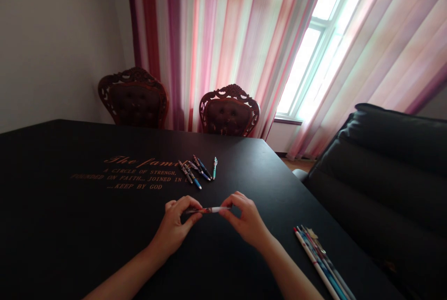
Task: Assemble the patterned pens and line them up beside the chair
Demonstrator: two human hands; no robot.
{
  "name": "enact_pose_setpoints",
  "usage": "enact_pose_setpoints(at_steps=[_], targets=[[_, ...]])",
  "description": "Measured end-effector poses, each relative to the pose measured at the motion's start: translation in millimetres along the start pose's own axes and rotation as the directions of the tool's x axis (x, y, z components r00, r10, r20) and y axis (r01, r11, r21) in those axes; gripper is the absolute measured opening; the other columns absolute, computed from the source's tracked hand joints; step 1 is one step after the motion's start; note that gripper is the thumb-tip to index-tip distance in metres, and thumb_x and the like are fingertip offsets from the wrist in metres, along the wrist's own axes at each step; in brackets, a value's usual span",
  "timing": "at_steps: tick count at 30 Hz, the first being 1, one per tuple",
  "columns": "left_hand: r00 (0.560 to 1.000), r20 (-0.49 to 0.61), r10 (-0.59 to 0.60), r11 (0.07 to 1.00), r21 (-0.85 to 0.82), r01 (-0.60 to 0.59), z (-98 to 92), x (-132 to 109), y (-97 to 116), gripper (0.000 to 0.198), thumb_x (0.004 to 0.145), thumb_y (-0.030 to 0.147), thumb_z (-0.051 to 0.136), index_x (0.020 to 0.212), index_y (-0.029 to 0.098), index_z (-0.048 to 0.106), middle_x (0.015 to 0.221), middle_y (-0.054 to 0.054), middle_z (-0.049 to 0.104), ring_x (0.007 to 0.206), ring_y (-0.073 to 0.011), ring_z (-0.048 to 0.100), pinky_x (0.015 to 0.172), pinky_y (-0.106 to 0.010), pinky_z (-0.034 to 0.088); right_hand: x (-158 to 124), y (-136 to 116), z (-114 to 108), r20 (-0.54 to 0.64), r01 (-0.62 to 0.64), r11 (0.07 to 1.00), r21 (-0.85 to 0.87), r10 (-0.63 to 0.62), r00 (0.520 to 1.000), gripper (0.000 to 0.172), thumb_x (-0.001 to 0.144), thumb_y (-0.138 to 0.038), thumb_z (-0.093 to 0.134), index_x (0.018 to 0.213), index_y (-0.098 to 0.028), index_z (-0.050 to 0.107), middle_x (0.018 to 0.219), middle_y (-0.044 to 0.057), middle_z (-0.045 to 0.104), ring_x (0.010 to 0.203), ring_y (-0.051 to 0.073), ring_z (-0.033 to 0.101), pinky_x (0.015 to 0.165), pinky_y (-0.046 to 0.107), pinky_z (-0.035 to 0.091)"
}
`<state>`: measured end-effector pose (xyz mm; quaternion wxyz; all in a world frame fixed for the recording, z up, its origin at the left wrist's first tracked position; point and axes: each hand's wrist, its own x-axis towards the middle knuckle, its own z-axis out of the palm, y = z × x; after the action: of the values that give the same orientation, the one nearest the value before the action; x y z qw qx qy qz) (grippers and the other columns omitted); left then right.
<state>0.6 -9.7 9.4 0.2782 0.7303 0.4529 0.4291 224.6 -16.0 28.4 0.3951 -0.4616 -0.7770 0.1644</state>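
Between my two hands a slim pen (211, 210) with a white section and a reddish patterned section lies level, just above the black table. My left hand (178, 223) pinches its left end between thumb and fingers. On the other end, the thumb and fingers of my right hand (243, 216) are closed in the same way. Fingertips hide parts of both ends. Beyond my hands, several pens (195, 170) lie in a loose cluster on the table, and a mint-green pen (214, 168) rests just to their right.
Several long, slim pens or sticks (319, 263) lie side by side near the right edge of the black table (87, 244). Two carved wooden chairs (229, 114) stand at the far side. A black padded armchair (391, 188) is on the right, near the curtained window.
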Motion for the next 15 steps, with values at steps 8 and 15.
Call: enact_pose_setpoints(at_steps=[8,15], targets=[[0.981,-0.009,-0.195,0.882,-0.44,0.171,-1.3,4,-3,0.032,0.088,0.045,0.058,0.105,0.02,0.067,0.085,-0.005,0.072,0.085,-0.0233,0.063,0.084,-0.037,0.044,1,-3,-3,-0.148,-0.018,0.997,0.082,0.03,0.989,0.007,0.085,-0.026,0.062,0.084,-0.021,0.066,0.079,0.002,0.064,0.076,0.017,0.057,0.071,0.029,0.045],[0.916,0.221,-0.334,0.347,-0.875,0.337,-8.7,12,-8,0.028,0.086,0.03,0.067,0.106,0.011,0.072,0.083,-0.007,0.074,0.074,-0.0156,0.065,0.073,-0.025,0.049,2,-1,-5,-0.193,-0.059,0.991,0.123,0.082,0.978,0.008,0.084,-0.028,0.063,0.084,-0.021,0.067,0.079,0.001,0.065,0.075,0.017,0.057,0.069,0.028,0.045]])
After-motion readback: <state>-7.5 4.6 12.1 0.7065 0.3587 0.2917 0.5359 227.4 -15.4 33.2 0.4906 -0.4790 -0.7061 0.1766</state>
